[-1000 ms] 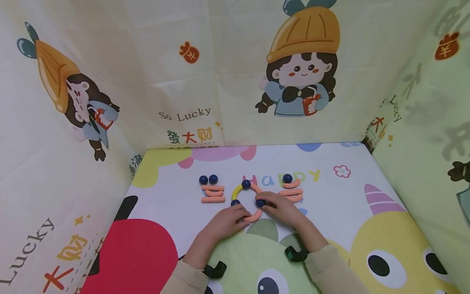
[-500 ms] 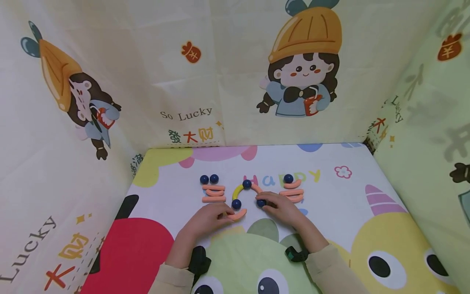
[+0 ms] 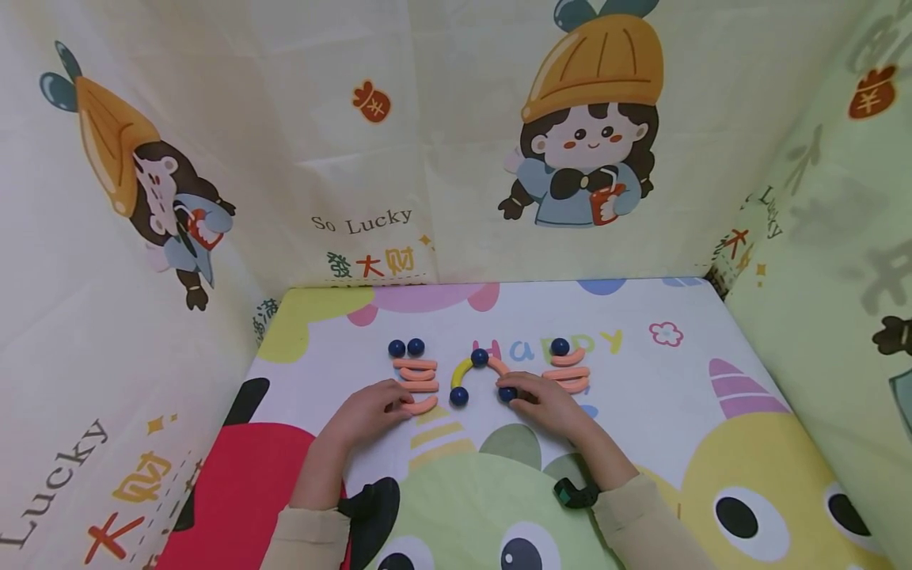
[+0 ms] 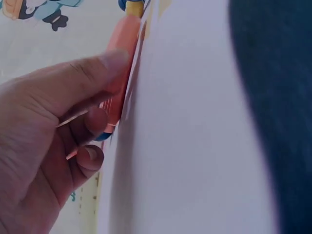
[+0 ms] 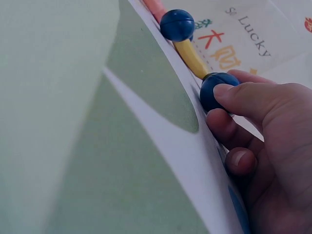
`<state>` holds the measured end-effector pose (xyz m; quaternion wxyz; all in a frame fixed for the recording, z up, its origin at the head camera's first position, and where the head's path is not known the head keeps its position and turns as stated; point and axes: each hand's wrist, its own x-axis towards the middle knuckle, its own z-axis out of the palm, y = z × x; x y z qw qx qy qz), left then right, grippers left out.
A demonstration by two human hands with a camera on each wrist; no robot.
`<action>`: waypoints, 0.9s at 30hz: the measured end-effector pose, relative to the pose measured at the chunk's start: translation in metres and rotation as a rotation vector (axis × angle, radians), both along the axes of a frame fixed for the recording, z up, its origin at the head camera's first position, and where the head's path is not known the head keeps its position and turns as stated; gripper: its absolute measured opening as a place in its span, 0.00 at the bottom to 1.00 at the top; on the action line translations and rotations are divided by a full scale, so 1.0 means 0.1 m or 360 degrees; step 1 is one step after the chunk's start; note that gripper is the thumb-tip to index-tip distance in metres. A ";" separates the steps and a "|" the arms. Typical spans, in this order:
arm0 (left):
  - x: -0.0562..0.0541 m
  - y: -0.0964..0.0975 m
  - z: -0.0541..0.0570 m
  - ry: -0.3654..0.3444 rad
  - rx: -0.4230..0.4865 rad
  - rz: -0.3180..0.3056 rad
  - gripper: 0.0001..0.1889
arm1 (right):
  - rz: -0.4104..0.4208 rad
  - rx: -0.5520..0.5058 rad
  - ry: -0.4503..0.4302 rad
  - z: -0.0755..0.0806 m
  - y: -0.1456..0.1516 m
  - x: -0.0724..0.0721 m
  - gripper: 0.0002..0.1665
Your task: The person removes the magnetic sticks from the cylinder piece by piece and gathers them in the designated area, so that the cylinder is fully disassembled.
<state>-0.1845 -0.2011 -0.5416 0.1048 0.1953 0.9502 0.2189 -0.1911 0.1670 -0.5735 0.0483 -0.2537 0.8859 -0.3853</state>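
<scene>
My left hand (image 3: 370, 413) pinches a curved salmon-pink rod (image 3: 426, 405) just in front of the left group of rods. In the left wrist view, thumb and fingers hold the same pink rod (image 4: 127, 36) along its length. My right hand (image 3: 552, 404) pinches a dark blue ball (image 3: 505, 393) at the right end of an arc; thumb and fingers lie on this ball (image 5: 209, 95) in the right wrist view. The arc also has a curved yellow rod (image 3: 459, 372), a top ball (image 3: 480, 358), a left ball (image 3: 459, 396) and a pink rod (image 3: 495, 365) partly behind my right fingers.
Two blue balls (image 3: 406, 347) and several pink rods (image 3: 419, 386) lie at the left. To the right are another blue ball (image 3: 560, 347) and several pink rods (image 3: 566, 372). The patterned table mat (image 3: 641, 388) is bounded by printed cloth walls (image 3: 456, 158).
My left hand has pulled the curved pink rod away from the arc's lower side and carried it left to the left group. The right hand has stayed on its ball.
</scene>
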 end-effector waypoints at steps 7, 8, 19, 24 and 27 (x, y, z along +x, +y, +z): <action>-0.03 -0.04 -0.06 0.0057 -0.0031 0.0055 0.08 | -0.0008 -0.0009 -0.0043 0.01 0.00 0.00 0.24; -0.03 -0.05 -0.07 0.0061 -0.0033 0.0064 0.08 | -0.0006 -0.0012 -0.0039 0.01 0.00 0.00 0.24; -0.04 -0.04 -0.05 0.0112 -0.0007 0.0085 0.14 | 0.0029 -0.0094 0.0028 0.02 0.01 0.01 0.26; -0.04 0.08 0.04 0.0225 0.0114 -0.0013 0.16 | -0.0014 -0.0121 -0.0036 0.01 0.01 0.00 0.27; -0.05 0.21 0.06 0.0246 0.0220 -0.0079 0.19 | -0.0026 -0.0112 -0.0051 0.01 0.00 0.00 0.27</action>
